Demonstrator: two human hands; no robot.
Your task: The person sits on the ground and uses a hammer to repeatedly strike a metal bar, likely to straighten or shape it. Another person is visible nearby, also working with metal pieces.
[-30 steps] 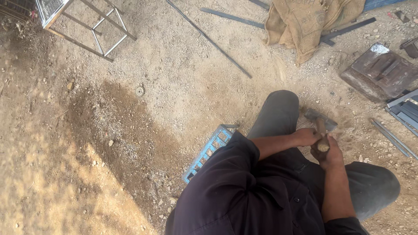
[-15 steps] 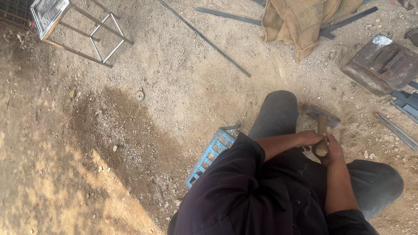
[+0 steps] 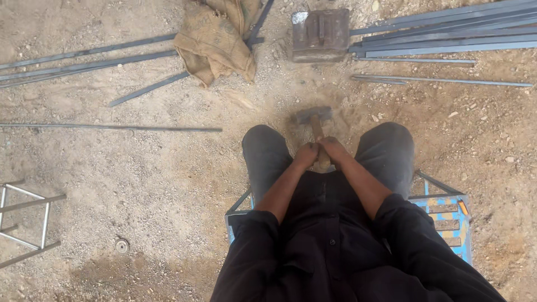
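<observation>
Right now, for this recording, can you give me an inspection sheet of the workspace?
Surface: dry sandy, gravelly ground.
Job's things: wooden-handled hammer with dark metal head, head resting on the ground between the knees.
Clutter: tan burlap sack, rusty metal block, long grey steel bars, blue metal seat frame.
Hands: left hand and right hand both grip the handle.
Cables: nothing seen.
Surroundings: welded rod frame at left.

Both hands, left hand (image 3: 306, 155) and right hand (image 3: 334, 150), grip a hammer (image 3: 314, 116) between the knees; block (image 3: 320, 34) at twelve o'clock.
</observation>
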